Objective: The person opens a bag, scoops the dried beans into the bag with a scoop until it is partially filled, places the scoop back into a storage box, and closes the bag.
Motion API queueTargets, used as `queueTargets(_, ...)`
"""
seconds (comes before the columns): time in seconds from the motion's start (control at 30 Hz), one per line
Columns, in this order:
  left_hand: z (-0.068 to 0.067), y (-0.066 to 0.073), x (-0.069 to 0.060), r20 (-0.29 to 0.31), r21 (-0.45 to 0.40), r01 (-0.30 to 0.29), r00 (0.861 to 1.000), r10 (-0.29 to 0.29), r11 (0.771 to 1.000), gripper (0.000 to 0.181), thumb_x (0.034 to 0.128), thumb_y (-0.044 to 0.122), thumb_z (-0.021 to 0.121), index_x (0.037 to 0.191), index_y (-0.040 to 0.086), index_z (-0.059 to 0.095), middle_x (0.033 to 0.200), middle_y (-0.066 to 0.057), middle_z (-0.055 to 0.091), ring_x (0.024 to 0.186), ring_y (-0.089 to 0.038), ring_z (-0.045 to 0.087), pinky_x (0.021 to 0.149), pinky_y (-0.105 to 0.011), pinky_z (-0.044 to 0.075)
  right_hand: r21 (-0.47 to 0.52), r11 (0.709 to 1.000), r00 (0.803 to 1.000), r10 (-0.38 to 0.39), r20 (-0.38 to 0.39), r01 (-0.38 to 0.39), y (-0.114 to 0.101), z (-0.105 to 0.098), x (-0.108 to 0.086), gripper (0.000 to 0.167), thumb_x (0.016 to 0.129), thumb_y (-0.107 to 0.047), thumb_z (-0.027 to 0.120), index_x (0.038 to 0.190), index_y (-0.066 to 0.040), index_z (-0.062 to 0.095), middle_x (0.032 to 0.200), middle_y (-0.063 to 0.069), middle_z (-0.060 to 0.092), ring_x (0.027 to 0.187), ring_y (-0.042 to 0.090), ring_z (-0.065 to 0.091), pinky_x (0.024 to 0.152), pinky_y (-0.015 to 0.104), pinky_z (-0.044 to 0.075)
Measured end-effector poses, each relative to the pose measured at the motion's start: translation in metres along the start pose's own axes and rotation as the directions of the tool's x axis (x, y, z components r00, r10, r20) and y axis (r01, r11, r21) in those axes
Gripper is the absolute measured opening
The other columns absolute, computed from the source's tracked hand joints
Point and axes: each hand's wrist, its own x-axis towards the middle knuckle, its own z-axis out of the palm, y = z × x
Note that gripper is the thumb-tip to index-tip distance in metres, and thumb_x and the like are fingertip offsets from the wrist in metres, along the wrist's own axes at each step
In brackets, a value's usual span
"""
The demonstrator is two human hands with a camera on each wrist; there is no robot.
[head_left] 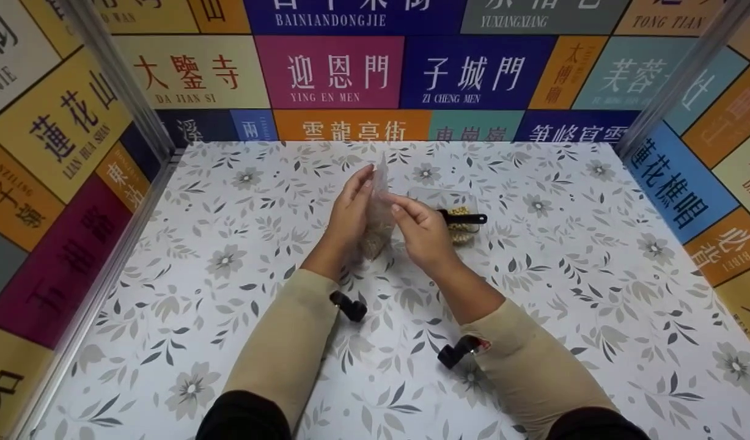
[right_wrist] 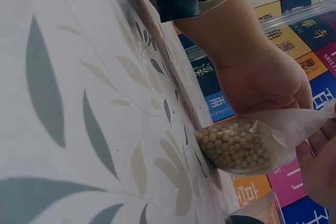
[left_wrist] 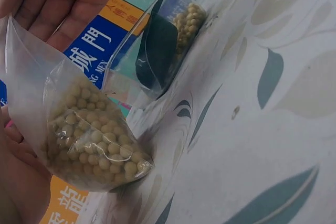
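A clear plastic bag of soybeans (left_wrist: 97, 140) stands upright on the table between my hands, its bottom full of round, pale yellow beans. My right hand (head_left: 426, 235) pinches the bag's upper edge between thumb and fingers. On the other side my left hand (head_left: 350, 211) holds the bag near its top, fingers pointing up. The bag's upper part is bare film, narrowing to a point. Just beyond the right hand sits a clear plastic box (left_wrist: 123, 51) with more soybeans. A black scoop (head_left: 472, 219) lies in it, its handle sticking out to the right.
The tabletop (head_left: 228, 330) has a white covering with grey leaves and flowers. Panels (head_left: 329, 73) with colourful printed signs stand along its back and both sides, joined by metal corner posts (head_left: 130, 79).
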Motion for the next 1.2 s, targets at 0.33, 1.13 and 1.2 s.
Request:
queueTargets(0.33,0.0,0.005,0.0,-0.042,-0.258,-0.035,0.999,0.025,0.966,0.042,0.1148,0.027,0.047,0.154,0.013,0.051,0.135,-0.004,0.068,0.135,-0.016,0.061,0.116,-0.034,0.05,0.275,0.961,0.999,0.045,-0.013,-0.04,-0.003,0.0,-0.002,0.029,0.11,-0.009,0.053,0.128,0.004,0.071,0.123,0.007,0.078,0.114,0.015,0.073,0.098,0.026,0.06)
queueTargets(1.13,-0.046,0.016,-0.045,-0.28,-0.182,-0.266,0.937,0.21,0.946,0.008,0.1072,0.009,0.063,0.11,0.003,0.068,0.097,-0.001,0.074,0.095,-0.015,0.072,0.088,-0.028,0.062,0.115,0.991,0.988,0.089,-0.125,-0.075,-0.002,-0.014,0.008,0.03,0.11,-0.023,0.061,0.134,-0.01,0.073,0.137,0.01,0.074,0.112,0.009,0.071,0.088,0.02,0.057)
queueTargets(1.2,-0.046,0.016,-0.046,-0.278,-0.193,-0.247,0.942,0.188,0.95,0.007,0.1071,0.007,0.061,0.106,0.005,0.068,0.094,-0.001,0.074,0.093,-0.014,0.073,0.087,-0.028,0.063,0.107,0.99,0.987,0.103,-0.12,-0.09,-0.001,-0.015,0.007,0.029,0.11,-0.024,0.062,0.133,-0.012,0.074,0.132,0.007,0.076,0.11,0.011,0.072,0.083,0.02,0.057)
